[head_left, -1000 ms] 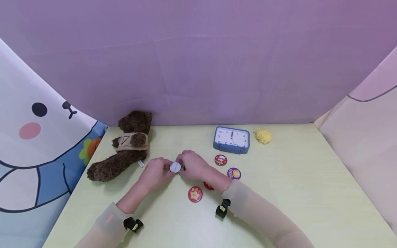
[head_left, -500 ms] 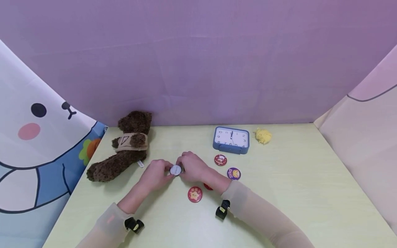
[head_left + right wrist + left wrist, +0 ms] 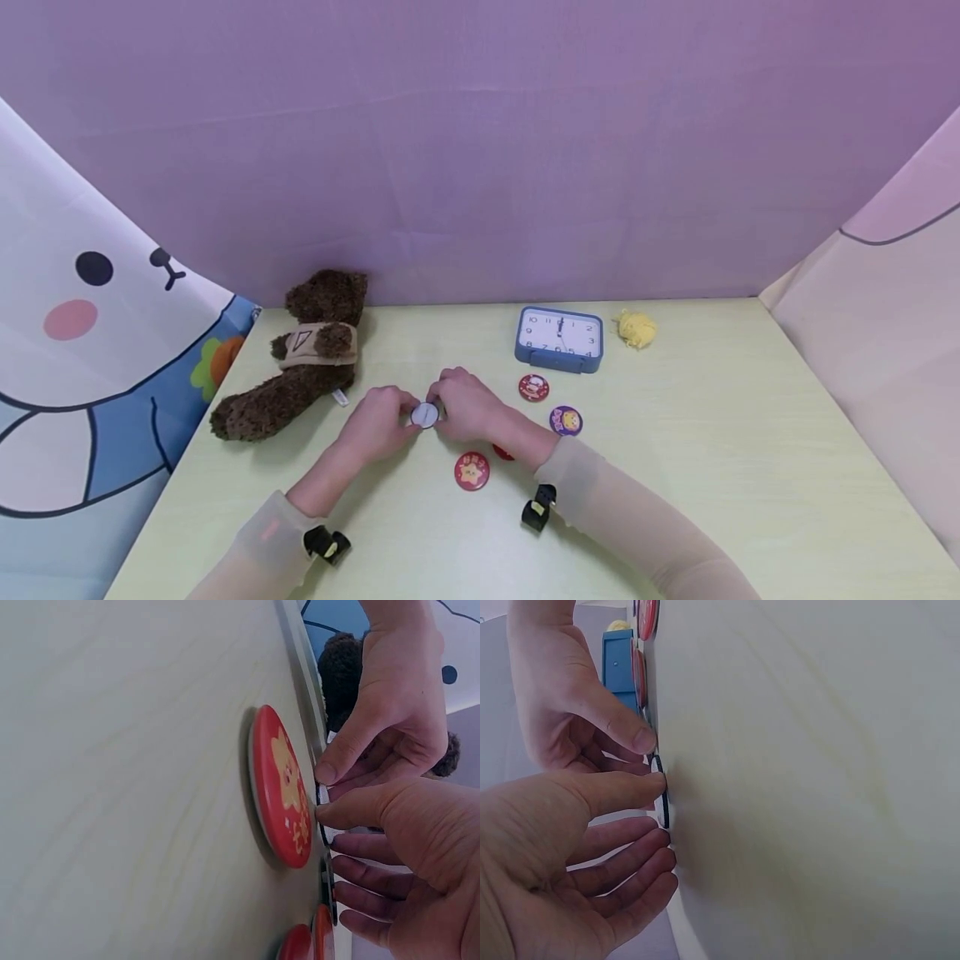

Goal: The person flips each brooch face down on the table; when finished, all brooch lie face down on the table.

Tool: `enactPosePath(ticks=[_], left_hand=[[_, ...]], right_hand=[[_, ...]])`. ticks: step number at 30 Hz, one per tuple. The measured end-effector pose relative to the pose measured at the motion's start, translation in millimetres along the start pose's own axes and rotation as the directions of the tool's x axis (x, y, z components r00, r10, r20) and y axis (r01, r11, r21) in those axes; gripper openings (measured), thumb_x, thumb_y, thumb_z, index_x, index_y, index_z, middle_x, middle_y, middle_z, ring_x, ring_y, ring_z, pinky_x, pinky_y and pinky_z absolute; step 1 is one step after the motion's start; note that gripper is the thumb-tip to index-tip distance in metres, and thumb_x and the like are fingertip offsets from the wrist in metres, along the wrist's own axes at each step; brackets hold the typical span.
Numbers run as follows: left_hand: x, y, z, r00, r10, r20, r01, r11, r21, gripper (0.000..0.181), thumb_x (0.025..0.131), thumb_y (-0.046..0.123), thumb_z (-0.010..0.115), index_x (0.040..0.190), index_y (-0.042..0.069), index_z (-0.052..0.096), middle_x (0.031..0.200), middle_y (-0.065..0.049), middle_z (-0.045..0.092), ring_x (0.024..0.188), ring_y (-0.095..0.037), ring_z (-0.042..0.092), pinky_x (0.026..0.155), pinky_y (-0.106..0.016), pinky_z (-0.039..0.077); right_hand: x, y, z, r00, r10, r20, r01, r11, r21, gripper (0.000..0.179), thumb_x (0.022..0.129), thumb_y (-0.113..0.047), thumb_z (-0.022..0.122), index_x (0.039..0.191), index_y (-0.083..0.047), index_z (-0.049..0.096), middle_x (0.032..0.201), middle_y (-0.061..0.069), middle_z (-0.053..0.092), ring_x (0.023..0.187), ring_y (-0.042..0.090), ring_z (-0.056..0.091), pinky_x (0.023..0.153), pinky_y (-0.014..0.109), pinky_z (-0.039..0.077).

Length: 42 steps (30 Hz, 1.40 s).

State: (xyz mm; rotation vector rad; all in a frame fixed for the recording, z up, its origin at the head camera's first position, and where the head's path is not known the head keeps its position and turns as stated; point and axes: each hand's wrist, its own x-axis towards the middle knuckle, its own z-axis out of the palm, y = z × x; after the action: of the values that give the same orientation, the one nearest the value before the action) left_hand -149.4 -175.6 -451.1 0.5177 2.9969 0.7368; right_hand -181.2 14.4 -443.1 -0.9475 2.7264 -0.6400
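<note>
A: Head view. Position of the disc?
B: The disc point(image 3: 424, 415), white with a dark rim, is between the left hand point(image 3: 375, 425) and the right hand point(image 3: 467, 406), over the near-middle part of the worktop point(image 3: 735, 467). A thin dark line marks its face; too small to read.
A: State of the fingers?
B: Grasping the disc, both sides. The left thumb and fingers pinch its left edge, the right ones its right edge.
A: Surroundings?
B: Brown bear point(image 3: 318, 377) in a beige top, to the left of the left hand. Blue clock point(image 3: 558, 336) beyond the right hand, yellow yarn point(image 3: 637, 330) just right of it. Red badge point(image 3: 534, 387) in front of the clock; purple badge point(image 3: 566, 421) near the right sleeve point(image 3: 637, 508); star badge point(image 3: 472, 471) nearer the wearer. Second red badge point(image 3: 503, 452) partly hidden by the right forearm.
A: Left wrist view?
B: Disc seen edge-on, close against the worktop; contact cannot be told. Left thumb on the rim. Clock past the right hand.
A: Right wrist view?
B: Star badge large in the foreground, lying on the worktop. Right thumb at the disc's rim. Bear behind the left hand.
</note>
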Motion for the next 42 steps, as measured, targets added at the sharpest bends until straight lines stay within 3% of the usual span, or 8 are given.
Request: enactPosePath(ticks=[3, 10, 17, 25, 32, 35, 42], left_hand=[[-0.3, 1.6, -1.3, 1.000, 0.008, -0.002, -0.008, 1.000, -0.001, 0.022, 0.081, 0.004, 0.088, 0.102, 0.001, 0.082, 0.097, -0.012, 0.081, 0.094, -0.030, 0.077, 0.087, -0.047, 0.063], [6.4, 8.9, -2.8, 1.000, 0.012, -0.008, -0.011, 1.000, 0.019, 0.036, 0.083, 0.016, 0.089, 0.112, -0.003, 0.079, 0.105, -0.018, 0.080, 0.095, -0.030, 0.076, 0.085, -0.045, 0.064], [15.3, 23.4, -3.5, 1.000, -0.004, 0.008, 0.004, 1.000, -0.013, 0.040, 0.086, 0.018, 0.087, 0.119, -0.002, 0.077, 0.115, -0.019, 0.079, 0.103, -0.032, 0.076, 0.090, -0.045, 0.064], [19.3, 35.5, 7.3, 0.999, 0.046, 0.006, -0.046, 0.999, 0.002, 0.044, 0.083, 0.021, 0.091, 0.119, -0.001, 0.078, 0.110, -0.017, 0.080, 0.080, -0.016, 0.070, 0.075, -0.032, 0.062], [20.5, 37.7, 14.1, 0.998, 0.039, 0.046, -0.037, 0.998, -0.040, 0.036, 0.084, 0.012, 0.087, 0.118, 0.001, 0.079, 0.091, -0.008, 0.078, 0.059, -0.008, 0.049, 0.052, -0.021, 0.039], [19.9, 38.0, 16.3, 0.998, 0.033, 0.052, -0.030, 0.998, -0.052, 0.035, 0.083, 0.010, 0.088, 0.116, 0.004, 0.080, 0.088, -0.004, 0.077, 0.060, -0.009, 0.047, 0.053, -0.022, 0.037], [20.4, 39.4, 17.6, 0.999, 0.025, 0.030, -0.024, 0.999, -0.032, 0.034, 0.082, 0.009, 0.090, 0.115, 0.005, 0.081, 0.100, -0.007, 0.081, 0.068, -0.013, 0.052, 0.064, -0.029, 0.047]], right_hand=[[-1.6, 2.3, -2.1, 1.000, 0.002, 0.007, -0.002, 1.000, -0.004, 0.032, 0.089, -0.016, 0.084, 0.120, -0.008, 0.078, 0.109, 0.005, 0.071, 0.096, 0.017, 0.056, 0.087, 0.026, 0.050], [-15.7, 19.0, -17.2, 0.999, -0.012, -0.031, 0.012, 1.000, 0.006, 0.039, 0.093, -0.018, 0.079, 0.130, -0.005, 0.074, 0.126, 0.010, 0.075, 0.121, 0.028, 0.068, 0.109, 0.041, 0.056], [-27.9, 31.7, -26.1, 0.998, 0.009, -0.067, -0.004, 0.997, 0.073, 0.037, 0.093, -0.013, 0.078, 0.128, -0.002, 0.074, 0.124, 0.013, 0.074, 0.113, 0.028, 0.072, 0.102, 0.042, 0.061], [-36.2, 37.9, -25.9, 0.998, 0.017, -0.065, -0.011, 0.996, 0.093, 0.034, 0.092, -0.009, 0.075, 0.126, -0.002, 0.075, 0.121, 0.015, 0.075, 0.110, 0.029, 0.074, 0.095, 0.042, 0.064], [-39.4, 41.5, -22.1, 0.998, 0.004, -0.066, 0.003, 0.995, 0.102, 0.033, 0.094, -0.011, 0.076, 0.125, -0.002, 0.075, 0.118, 0.014, 0.077, 0.104, 0.026, 0.075, 0.089, 0.038, 0.065], [-39.5, 41.4, -21.5, 0.998, 0.009, -0.062, -0.003, 0.994, 0.108, 0.032, 0.094, -0.010, 0.075, 0.124, -0.001, 0.075, 0.116, 0.014, 0.077, 0.103, 0.025, 0.075, 0.088, 0.037, 0.065], [-37.9, 40.5, -19.5, 0.999, 0.020, -0.050, -0.015, 0.995, 0.102, 0.028, 0.095, -0.008, 0.075, 0.122, -0.002, 0.076, 0.114, 0.012, 0.078, 0.101, 0.023, 0.075, 0.089, 0.036, 0.064]])
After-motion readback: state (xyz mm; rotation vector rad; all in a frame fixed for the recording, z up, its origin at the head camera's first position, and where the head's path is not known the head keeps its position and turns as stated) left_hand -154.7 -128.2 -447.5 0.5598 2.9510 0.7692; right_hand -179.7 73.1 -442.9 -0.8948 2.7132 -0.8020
